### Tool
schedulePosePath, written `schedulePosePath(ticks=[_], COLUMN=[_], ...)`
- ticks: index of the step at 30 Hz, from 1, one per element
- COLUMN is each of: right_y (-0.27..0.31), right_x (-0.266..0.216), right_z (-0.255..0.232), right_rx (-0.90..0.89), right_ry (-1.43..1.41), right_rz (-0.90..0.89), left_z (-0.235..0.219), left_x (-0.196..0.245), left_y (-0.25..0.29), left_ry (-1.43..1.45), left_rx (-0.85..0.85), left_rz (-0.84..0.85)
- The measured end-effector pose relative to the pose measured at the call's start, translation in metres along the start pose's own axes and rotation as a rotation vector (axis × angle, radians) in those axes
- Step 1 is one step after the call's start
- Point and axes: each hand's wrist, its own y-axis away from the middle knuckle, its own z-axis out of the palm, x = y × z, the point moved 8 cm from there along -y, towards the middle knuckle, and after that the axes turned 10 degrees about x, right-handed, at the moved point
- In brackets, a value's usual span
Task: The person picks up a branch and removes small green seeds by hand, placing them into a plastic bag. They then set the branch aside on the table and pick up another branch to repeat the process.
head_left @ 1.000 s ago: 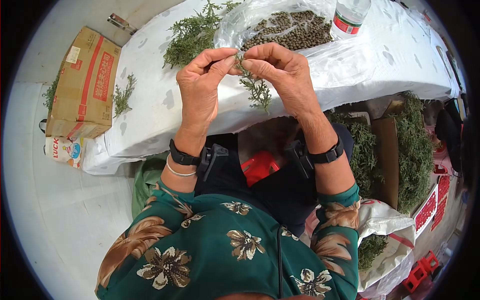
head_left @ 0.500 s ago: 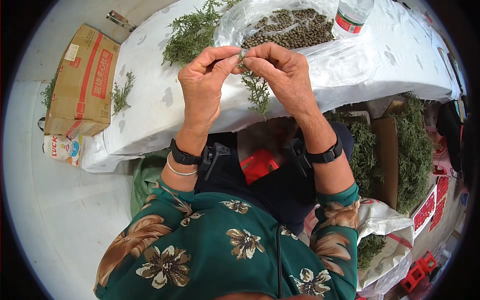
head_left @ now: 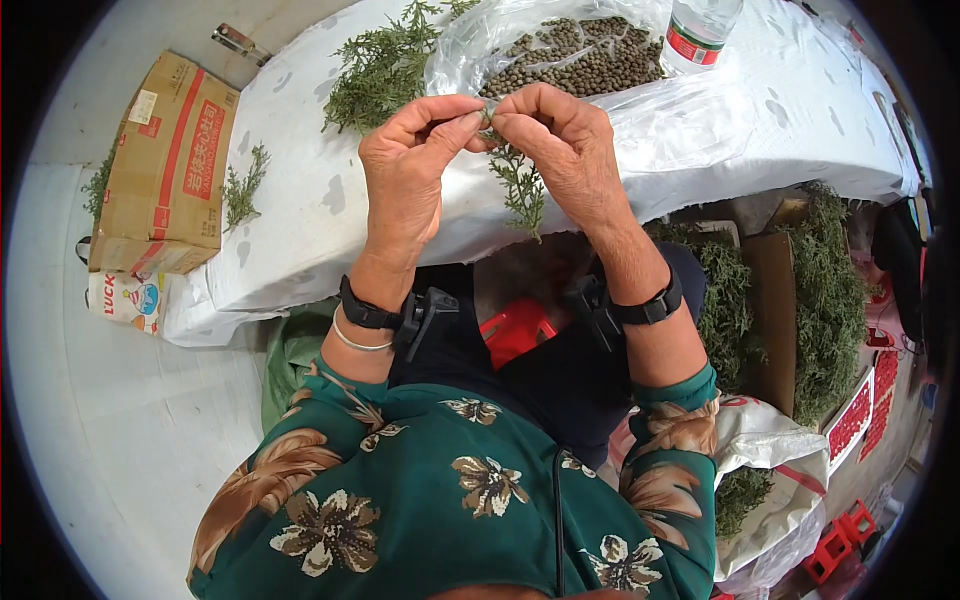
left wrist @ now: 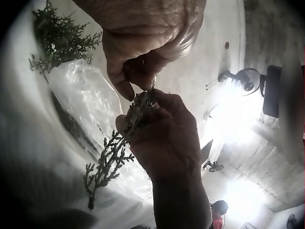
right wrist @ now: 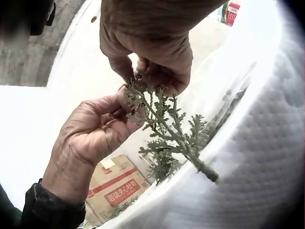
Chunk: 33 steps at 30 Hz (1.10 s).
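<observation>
In the head view, the left hand (head_left: 405,165) and right hand (head_left: 575,150) meet fingertip to fingertip, both pinching the leafy end of a green sprig (head_left: 520,192), which hangs toward 5 o'clock. From the hands, cut greenery (head_left: 380,80) lies on the table (head_left: 300,225) at 10 o'clock, a plastic bag (head_left: 455,60) of small brown balls (head_left: 570,60) at 2 o'clock, and a cardboard box (head_left: 170,165) at 9 o'clock.

The person wore a green top (head_left: 430,500) with big brown and white flowers, dark pants (head_left: 560,390), a black band on each wrist (head_left: 368,312), and a thin pale bangle (head_left: 360,342).
</observation>
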Motion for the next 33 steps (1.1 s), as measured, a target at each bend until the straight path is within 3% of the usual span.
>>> schedulePosePath(ticks=[22, 33], right_y=[0.0027, 0.0032], right_x=[-0.004, 0.0034], right_z=[0.001, 0.0048], right_rx=[0.002, -0.002], right_ry=[-0.021, 0.019], right_rz=[-0.01, 0.013], left_z=[0.0012, -0.0009], left_x=[-0.0023, 0.0051], left_y=[0.0046, 0.0056], left_ry=[-0.006, -0.189], left_rx=[0.028, 0.002], left_rz=[-0.011, 0.131])
